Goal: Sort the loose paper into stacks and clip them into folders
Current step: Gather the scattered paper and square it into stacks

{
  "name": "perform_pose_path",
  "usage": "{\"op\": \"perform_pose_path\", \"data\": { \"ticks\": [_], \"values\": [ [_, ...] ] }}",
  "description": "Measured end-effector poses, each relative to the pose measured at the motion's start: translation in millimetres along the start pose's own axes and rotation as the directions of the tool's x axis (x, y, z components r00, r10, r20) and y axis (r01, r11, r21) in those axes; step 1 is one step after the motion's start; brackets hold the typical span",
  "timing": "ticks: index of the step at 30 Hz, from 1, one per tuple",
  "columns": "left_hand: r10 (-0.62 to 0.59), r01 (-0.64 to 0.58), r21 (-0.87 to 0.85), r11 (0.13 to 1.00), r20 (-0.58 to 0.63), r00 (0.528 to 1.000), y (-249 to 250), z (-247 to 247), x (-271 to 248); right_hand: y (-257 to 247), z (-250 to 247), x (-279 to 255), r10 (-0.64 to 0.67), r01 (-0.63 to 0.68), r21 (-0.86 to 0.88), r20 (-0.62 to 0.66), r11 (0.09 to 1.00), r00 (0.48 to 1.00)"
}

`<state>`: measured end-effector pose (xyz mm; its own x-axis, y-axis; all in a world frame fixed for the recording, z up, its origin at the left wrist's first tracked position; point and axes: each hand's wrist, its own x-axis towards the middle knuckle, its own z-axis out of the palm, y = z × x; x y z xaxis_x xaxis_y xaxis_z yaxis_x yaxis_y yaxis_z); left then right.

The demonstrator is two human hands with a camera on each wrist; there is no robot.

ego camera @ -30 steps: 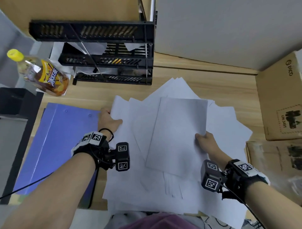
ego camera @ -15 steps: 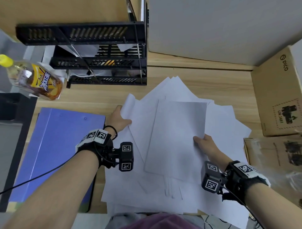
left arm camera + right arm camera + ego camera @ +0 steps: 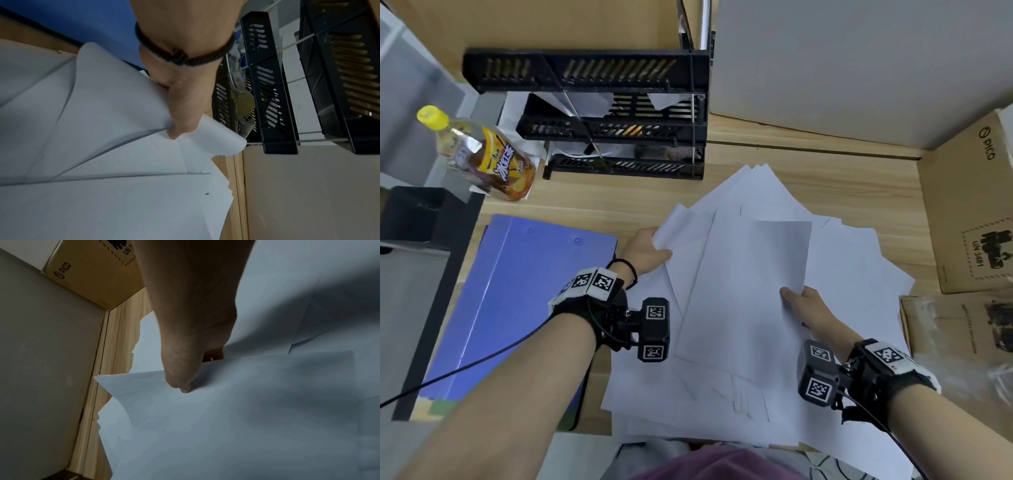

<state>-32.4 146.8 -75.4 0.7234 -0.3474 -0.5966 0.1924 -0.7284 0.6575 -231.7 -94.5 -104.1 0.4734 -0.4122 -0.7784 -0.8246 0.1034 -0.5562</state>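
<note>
Loose white sheets [image 3: 852,274] lie fanned in a messy pile across the wooden desk [image 3: 825,178]. My left hand [image 3: 645,250] pinches the left edge of a sheet [image 3: 688,236], thumb on top, and the paper curls up there; the left wrist view shows that thumb [image 3: 183,116] pressed on the bent sheet [image 3: 115,113]. My right hand [image 3: 804,305] pinches the right edge of the top sheets [image 3: 750,291], which tilt up off the pile; its thumb [image 3: 180,369] lies on the paper [image 3: 246,402]. A closed blue folder [image 3: 517,301] rests flat left of the pile.
A black stacked letter tray [image 3: 613,113] stands at the back, beside a yellow-capped drink bottle [image 3: 479,154]. Cardboard boxes [image 3: 969,212] line the right side, and a grey panel [image 3: 859,61] rises behind. A black cable [image 3: 465,370] crosses the folder.
My left hand has slid right and up along the paper edge and lifted it, curling the corner. The right hand keeps its pinch on the top sheets, which rose slightly.
</note>
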Motion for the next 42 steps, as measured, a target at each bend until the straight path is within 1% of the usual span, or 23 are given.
{"op": "perform_pose_path", "data": {
  "ticks": [4,6,8,11,14,16,18,19,20,21,23,24,25,26,27,28,31,32,34,36,38,40,42],
  "values": [
    [0.04,-0.044,-0.023,0.999,-0.155,0.987,5.8,-13.6,-6.9,2.2,4.8,0.5,-0.001,0.0,-0.057,-0.007,0.998,1.0],
    [0.077,-0.088,-0.03,0.996,-0.256,0.964,16.5,-29.1,-13.1,2.7,6.8,-2.1,-0.008,0.008,-0.073,0.004,0.997,1.0],
    [0.126,-0.152,-0.059,0.987,-0.316,0.941,31.5,-46.6,-20.9,2.4,10.4,-6.2,-0.02,0.022,-0.089,0.027,0.996,0.999],
    [0.256,-0.289,-0.059,0.955,-0.322,0.911,56.1,-70.3,-38.9,0.0,19.7,-12.9,-0.022,0.026,-0.096,0.044,0.995,0.999],
    [0.391,-0.418,-0.014,0.908,-0.328,0.86,76.6,-86.1,-61.9,-3.1,32.3,-20.6,-0.031,0.038,-0.105,0.068,0.994,0.997],
    [0.456,-0.501,-0.074,0.863,-0.316,0.832,87.0,-93.6,-79.4,-4.6,39.5,-26.0,-0.042,0.051,-0.114,0.082,0.992,0.996],
    [0.499,-0.578,-0.226,0.784,-0.324,0.804,94.8,-98.8,-97.1,-6.3,46.1,-31.7,-0.05,0.061,-0.124,0.089,0.99,0.995],
    [0.496,-0.604,-0.326,0.728,-0.357,0.791,97.1,-101.3,-104.0,-7.0,49.3,-34.4,-0.054,0.066,-0.127,0.096,0.99,0.994],
    [0.471,-0.618,-0.434,0.656,-0.405,0.784,98.4,-103.5,-110.4,-8.1,52.1,-38.4,-0.059,0.072,-0.129,0.099,0.989,0.993],
    [0.418,-0.616,-0.538,0.575,-0.454,0.787,97.8,-106.2,-114.3,-8.7,54.9,-41.3,-0.064,0.075,-0.123,0.096,0.99,0.993],
    [0.3,-0.604,-0.682,0.412,-0.525,0.797,91.1,-111.4,-117.6,-9.1,59.1,-46.7,-0.064,0.071,-0.096,0.076,0.993,0.995],
    [0.238,-0.593,-0.723,0.353,-0.544,0.805,83.6,-112.0,-117.0,-9.9,60.4,-50.7,-0.062,0.067,-0.082,0.063,0.994,0.996],
    [0.168,-0.574,-0.754,0.319,-0.551,0.818,74.1,-110.9,-115.9,-10.2,61.6,-53.6,-0.063,0.066,-0.065,0.053,0.996,0.997],
    [0.081,-0.54,-0.777,0.324,-0.546,0.834,61.5,-106.4,-113.6,-10.6,62.8,-58.0,-0.067,0.069,-0.044,0.049,0.997,0.997],
    [-0.009,-0.493,-0.795,0.354,-0.53,0.848,47.2,-99.3,-111.3,-10.4,64.2,-61.8,-0.072,0.073,-0.015,0.047,0.997,0.996],
    [-0.094,-0.43,-0.807,0.404,-0.505,0.858,30.3,-90.0,-108.6,-10.7,65.2,-66.1,-0.082,0.082,0.011,0.051,0.997,0.995],
    [-0.259,-0.19,-0.799,0.571,-0.395,0.881,-20.0,-59.5,-104.5,-4.3,66.7,-66.1,-0.088,0.081,0.091,0.078,0.993,0.993],
    [-0.308,-0.105,-0.787,0.608,-0.356,0.882,-35.0,-51.1,-105.1,-1.3,67.1,-64.4,-0.092,0.082,0.12,0.08,0.989,0.993],
    [-0.399,0.03,-0.782,0.622,-0.284,0.872,-61.4,-39.4,-104.8,3.0,66.3,-63.0,-0.083,0.071,0.161,0.07,0.984,0.994],
    [-0.471,0.105,-0.798,0.594,-0.238,0.849,-80.0,-32.5,-103.0,7.6,64.2,-59.9,-0.055,0.043,0.175,0.063,0.984,0.997],
    [-0.499,0.176,-0.784,0.595,-0.189,0.846,-90.8,-29.4,-100.7,14.6,61.2,-52.6,-0.015,0.003,0.158,0.073,0.987,0.997],
    [-0.494,0.261,-0.749,0.609,-0.101,0.864,-94.7,-26.1,-101.0,22.6,58.6,-46.4,0.013,-0.026,0.147,0.088,0.989,0.996],
    [-0.456,0.285,-0.767,0.575,-0.011,0.89,-98.6,-20.7,-100.3,22.3,57.8,-54.1,0.031,-0.047,0.159,0.105,0.986,0.994]
  ]
}}
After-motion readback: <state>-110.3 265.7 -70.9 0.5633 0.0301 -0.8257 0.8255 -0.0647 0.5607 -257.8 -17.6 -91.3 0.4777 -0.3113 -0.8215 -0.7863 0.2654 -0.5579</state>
